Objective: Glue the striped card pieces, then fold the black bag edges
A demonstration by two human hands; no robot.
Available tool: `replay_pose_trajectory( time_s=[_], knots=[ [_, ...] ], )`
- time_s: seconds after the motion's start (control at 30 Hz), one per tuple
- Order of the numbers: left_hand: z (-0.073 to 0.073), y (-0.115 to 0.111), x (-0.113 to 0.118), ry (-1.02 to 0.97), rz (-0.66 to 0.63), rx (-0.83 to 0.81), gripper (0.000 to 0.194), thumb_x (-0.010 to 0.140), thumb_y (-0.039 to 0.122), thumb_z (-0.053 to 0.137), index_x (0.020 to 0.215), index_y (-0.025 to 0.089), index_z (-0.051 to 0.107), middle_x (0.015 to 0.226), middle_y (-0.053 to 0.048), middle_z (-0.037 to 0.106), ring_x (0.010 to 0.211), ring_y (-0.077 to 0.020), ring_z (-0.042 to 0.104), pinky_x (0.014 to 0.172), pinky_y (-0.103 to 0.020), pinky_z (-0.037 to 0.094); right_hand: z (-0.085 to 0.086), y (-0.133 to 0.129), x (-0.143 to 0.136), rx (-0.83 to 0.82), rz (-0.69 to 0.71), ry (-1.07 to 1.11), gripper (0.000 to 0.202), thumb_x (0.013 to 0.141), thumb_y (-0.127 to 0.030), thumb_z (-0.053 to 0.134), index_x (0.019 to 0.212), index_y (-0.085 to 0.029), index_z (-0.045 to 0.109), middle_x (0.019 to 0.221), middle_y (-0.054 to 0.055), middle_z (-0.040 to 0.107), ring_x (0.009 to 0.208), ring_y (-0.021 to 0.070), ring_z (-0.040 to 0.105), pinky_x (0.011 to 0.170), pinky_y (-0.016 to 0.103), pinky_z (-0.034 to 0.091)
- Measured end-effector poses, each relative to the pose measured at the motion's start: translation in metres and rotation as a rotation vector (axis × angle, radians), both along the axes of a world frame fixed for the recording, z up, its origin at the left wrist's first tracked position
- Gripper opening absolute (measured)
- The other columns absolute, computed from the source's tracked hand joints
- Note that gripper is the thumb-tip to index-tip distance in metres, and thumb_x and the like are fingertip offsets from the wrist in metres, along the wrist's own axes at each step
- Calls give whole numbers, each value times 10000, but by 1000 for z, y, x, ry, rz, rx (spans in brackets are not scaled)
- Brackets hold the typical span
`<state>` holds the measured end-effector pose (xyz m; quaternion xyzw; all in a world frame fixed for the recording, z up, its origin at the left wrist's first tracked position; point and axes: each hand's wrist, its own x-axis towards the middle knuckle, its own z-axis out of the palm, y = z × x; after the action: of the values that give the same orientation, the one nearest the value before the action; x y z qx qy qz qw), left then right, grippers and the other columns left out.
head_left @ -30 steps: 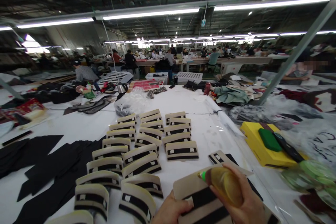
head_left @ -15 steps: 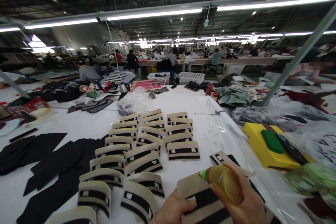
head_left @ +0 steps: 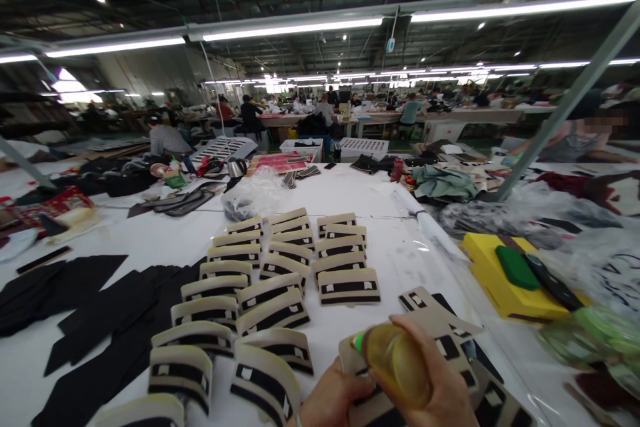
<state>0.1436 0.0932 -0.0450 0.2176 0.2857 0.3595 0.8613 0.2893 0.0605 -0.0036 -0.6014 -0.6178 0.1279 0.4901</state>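
Observation:
My right hand [head_left: 440, 380] grips an amber squeeze bottle [head_left: 400, 363], tilted so its green tip points left over a beige panel with black strips [head_left: 373, 410]. The left edge of that panel is held by my left hand [head_left: 333, 397], thumb on top. The bottle and my fingers hide much of the panel. To my left on the white table [head_left: 390, 253], similar curved panels [head_left: 350, 285] lie in overlapping columns. More beige and black pieces [head_left: 493, 397] lie loosely beside my right hand.
Black fabric pieces [head_left: 115, 307] spread at the left. A yellow box [head_left: 500, 280] bearing a green block [head_left: 518, 267] sits at the right, near a green translucent container [head_left: 575, 340]. A clear plastic bag [head_left: 257, 193] lies behind the panels. People work farther back.
My right hand and the bottle have moved left across the held panel, toward its upper left corner. More of the loose pieces at the right now show.

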Motion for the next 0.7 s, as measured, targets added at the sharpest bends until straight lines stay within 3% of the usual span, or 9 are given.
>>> replay_pose_trajectory(
  time_s=[0.1, 0.23, 0.3, 0.43, 0.6, 0.7],
  knots=[
    [-4, 1, -1, 26, -37, 26, 506, 552, 169, 856, 1037, 151, 710, 852, -85, 747, 885, -294, 688, 875, -392, 497, 3, 1, -1, -23, -18, 21, 481, 802, -430, 653, 1240, -290, 510, 1083, 8, 690, 881, 206, 695, 797, 282, 565],
    [-6, 0, -2, -11, -2, -34, 758, 503, 165, 868, 1221, 205, 628, 893, -72, 750, 889, -292, 691, 890, -422, 491, 6, 3, 7, -80, -160, 1, 507, 786, -507, 663, 1223, -285, 532, 1090, 13, 694, 905, 231, 690, 831, 321, 552],
    [-4, 0, 0, -34, 14, -36, 787, 495, 131, 864, 1239, 206, 619, 961, -86, 751, 942, -299, 683, 924, -421, 477, 5, 3, 3, -56, -106, 24, 495, 789, -485, 662, 1225, -294, 527, 1097, 5, 691, 904, 219, 691, 825, 304, 553],
    [-2, 1, 1, -19, -7, 12, 545, 553, 128, 845, 1079, 145, 705, 1006, -116, 745, 1006, -295, 666, 964, -391, 454, 4, 2, -7, -34, 8, 85, 480, 785, -431, 656, 1225, -291, 526, 1035, -7, 703, 828, 196, 699, 739, 262, 564],
    [-6, 0, -2, -19, 19, -58, 764, 499, 105, 814, 1233, 188, 619, 928, -83, 755, 933, -313, 685, 916, -444, 474, 7, 5, 0, -105, -158, 31, 504, 776, -511, 659, 1209, -277, 552, 1096, 18, 697, 926, 238, 690, 824, 319, 550],
    [-2, -1, 0, 11, 48, -36, 727, 506, 84, 815, 1206, 180, 640, 1043, -93, 745, 1015, -297, 663, 960, -411, 456, 4, 5, -5, -78, -58, 50, 492, 783, -468, 663, 1221, -276, 547, 1104, 20, 693, 941, 227, 686, 837, 303, 548]
  ],
)
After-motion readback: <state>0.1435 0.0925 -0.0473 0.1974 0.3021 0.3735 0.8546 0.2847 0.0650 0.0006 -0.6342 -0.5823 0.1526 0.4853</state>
